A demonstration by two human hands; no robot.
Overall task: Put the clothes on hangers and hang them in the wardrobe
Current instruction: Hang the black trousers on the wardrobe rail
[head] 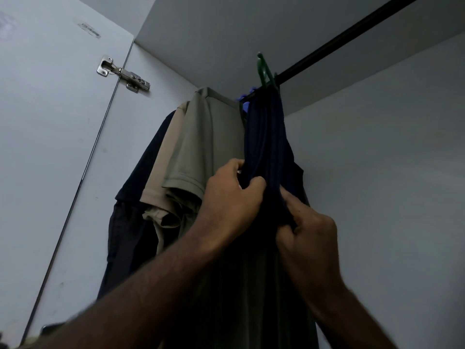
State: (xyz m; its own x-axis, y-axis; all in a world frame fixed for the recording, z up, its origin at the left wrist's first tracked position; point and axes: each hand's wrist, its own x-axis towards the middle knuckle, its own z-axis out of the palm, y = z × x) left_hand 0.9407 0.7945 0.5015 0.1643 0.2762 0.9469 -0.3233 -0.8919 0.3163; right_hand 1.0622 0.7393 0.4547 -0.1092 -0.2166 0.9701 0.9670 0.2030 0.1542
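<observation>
A dark navy garment (266, 137) hangs from a green hanger (264, 71) hooked over the black wardrobe rail (352, 36). My left hand (231, 197) grips a fold of the navy cloth from its left side. Just below and to the right, my right hand (307, 238) pinches the same cloth. Left of it hang an olive polo shirt (201, 147), a beige shirt (163, 167) and a dark shirt (136, 197), bunched at the rail's left end.
The white wardrobe door (50, 147) stands open on the left with a metal hinge (123, 74). The wardrobe's top panel (226, 34) is close above the rail. A blue hanger (242, 98) shows behind the navy garment. The white back wall (390, 172) fills the right.
</observation>
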